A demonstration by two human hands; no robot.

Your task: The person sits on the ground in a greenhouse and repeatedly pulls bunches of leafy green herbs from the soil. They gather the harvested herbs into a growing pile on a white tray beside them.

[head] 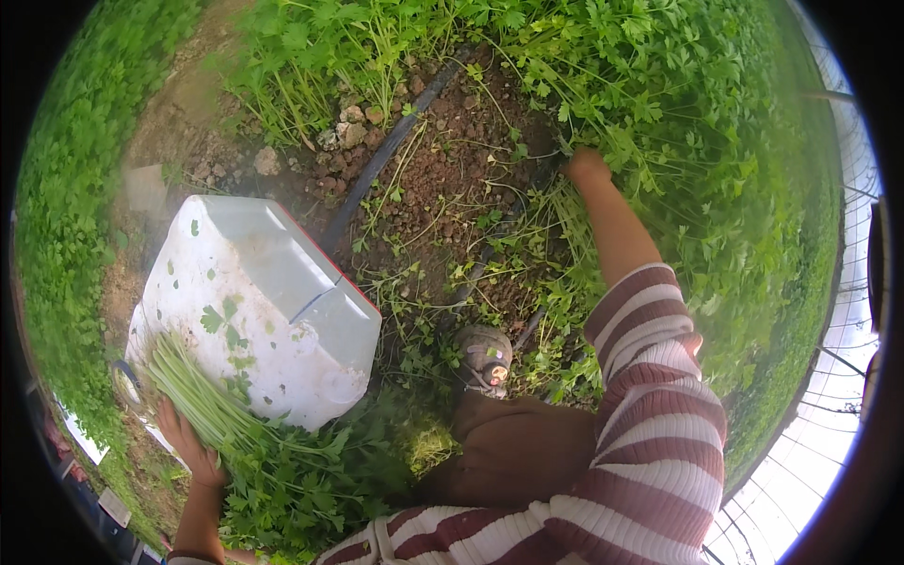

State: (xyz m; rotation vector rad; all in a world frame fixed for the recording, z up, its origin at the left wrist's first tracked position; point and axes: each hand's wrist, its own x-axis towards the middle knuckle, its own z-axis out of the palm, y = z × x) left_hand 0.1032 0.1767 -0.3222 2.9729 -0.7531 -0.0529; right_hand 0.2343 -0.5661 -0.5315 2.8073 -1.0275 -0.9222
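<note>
A bundle of celery-like leafy stalks (pixel 201 395) lies across the near corner of a white plastic container (pixel 254 311) with a red edge and loose leaves on it. My left hand (pixel 187 441) rests against the left side of the stalks; whether its fingers wrap around them is hidden. The leafy tops (pixel 304 487) spread towards my lap. My right hand (pixel 587 168) reaches forward to the base of the growing leafy plants (pixel 635 106). Its fingers are partly hidden, and I cannot tell what it grips there.
A black drip hose (pixel 392 141) crosses the brown soil (pixel 452 169), with stones (pixel 349 131) beside it. Cut leaves and stems litter the ground. My muddy shoe (pixel 486 357) is below. A dark ring (pixel 127 385), perhaps a tape roll, sits left of the bundle. Greenhouse sheeting (pixel 798 438) curves along the right.
</note>
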